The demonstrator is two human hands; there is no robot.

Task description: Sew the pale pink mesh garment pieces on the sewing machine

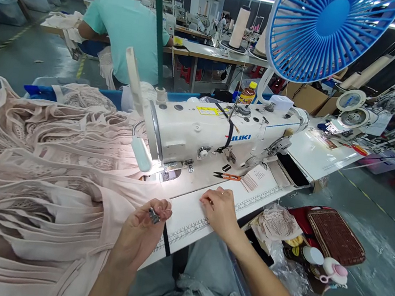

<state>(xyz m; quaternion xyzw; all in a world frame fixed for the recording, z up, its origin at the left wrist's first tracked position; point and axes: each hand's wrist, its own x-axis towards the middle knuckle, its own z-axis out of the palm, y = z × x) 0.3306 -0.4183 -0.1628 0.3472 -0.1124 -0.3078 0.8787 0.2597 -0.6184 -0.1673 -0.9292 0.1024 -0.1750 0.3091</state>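
My left hand [144, 231] is closed around a small metal bobbin case [153, 215], held up in front of the table edge. A fine thread shows by its fingertips. My right hand [219, 213] hovers over the ruler-marked table edge [185, 228], its thumb and fingers pinched together; what they hold, if anything, is too small to make out. Just behind both hands stands a white sewing machine [185, 131], its needle area lit. Orange thread snips [228, 176] lie on the machine bed beyond my right hand, beside a paper label [256, 176].
Layered pale pink garments [45, 194] cover the left side. A blue fan [330, 24] hangs above the machine. At lower right are a jar [313, 255] and a brown woven mat [336, 235]. Another person [125, 33] sits at a table behind.
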